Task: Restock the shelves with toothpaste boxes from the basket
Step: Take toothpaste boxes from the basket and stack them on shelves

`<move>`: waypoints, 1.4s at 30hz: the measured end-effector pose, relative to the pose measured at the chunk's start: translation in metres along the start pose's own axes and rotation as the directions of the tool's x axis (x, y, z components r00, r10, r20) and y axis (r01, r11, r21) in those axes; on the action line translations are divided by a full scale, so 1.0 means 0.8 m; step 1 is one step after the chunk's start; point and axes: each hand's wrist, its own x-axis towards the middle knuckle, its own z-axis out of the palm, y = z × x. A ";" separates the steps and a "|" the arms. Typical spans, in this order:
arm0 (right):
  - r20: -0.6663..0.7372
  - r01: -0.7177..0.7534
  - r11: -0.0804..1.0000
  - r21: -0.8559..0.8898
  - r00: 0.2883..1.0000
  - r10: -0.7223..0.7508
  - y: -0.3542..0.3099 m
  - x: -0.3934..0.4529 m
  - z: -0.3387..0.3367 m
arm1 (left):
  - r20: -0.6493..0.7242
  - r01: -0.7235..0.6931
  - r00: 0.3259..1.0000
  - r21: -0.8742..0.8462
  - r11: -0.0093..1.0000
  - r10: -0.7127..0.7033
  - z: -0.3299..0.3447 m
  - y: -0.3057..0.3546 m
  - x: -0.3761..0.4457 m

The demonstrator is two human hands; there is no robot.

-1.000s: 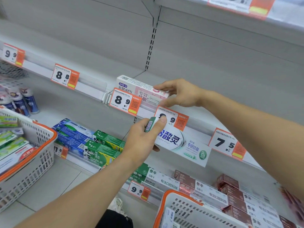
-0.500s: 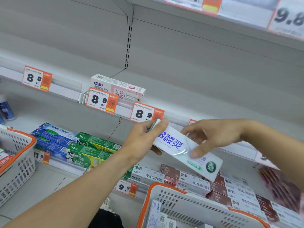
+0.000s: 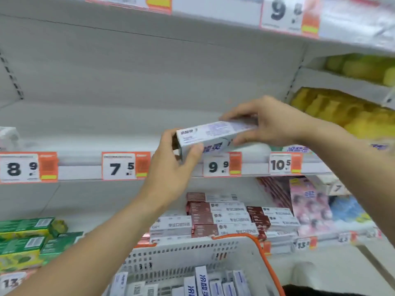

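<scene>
Head view: box point(image 3: 215, 136), white, held level above the shelf point(image 3: 132, 133) edge, over the 9.9 tag point(image 3: 222, 165). Left hand point(image 3: 173, 159) pinches its near end; right hand point(image 3: 271, 124) clasps the far end. Risk: box catching the edge, tipping forward. Basket point(image 3: 259, 248) below, stocked.

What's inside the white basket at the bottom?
The basket holds white toothpaste boxes with blue writing, standing on end. What lies under them, at the basket's bottom, is hidden.

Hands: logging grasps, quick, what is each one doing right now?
Left hand: holds near end of the toothpaste box.
Right hand: holds its far end.
</scene>
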 end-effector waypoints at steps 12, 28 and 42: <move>-0.410 -0.119 0.980 -0.162 0.911 0.043 0.254 -0.037 -0.094 | 0.177 0.005 0.982 0.340 0.940 -0.069 0.290 0.048 0.123; -0.290 -0.229 0.970 0.083 0.926 0.243 0.351 -0.040 -0.076 | 0.052 -0.017 0.998 0.603 0.798 -0.018 0.336 0.028 0.099; -0.071 -0.367 0.926 -0.083 0.929 0.362 0.336 -0.063 -0.048 | 0.202 -0.116 0.979 0.710 0.695 -0.043 0.338 0.008 0.115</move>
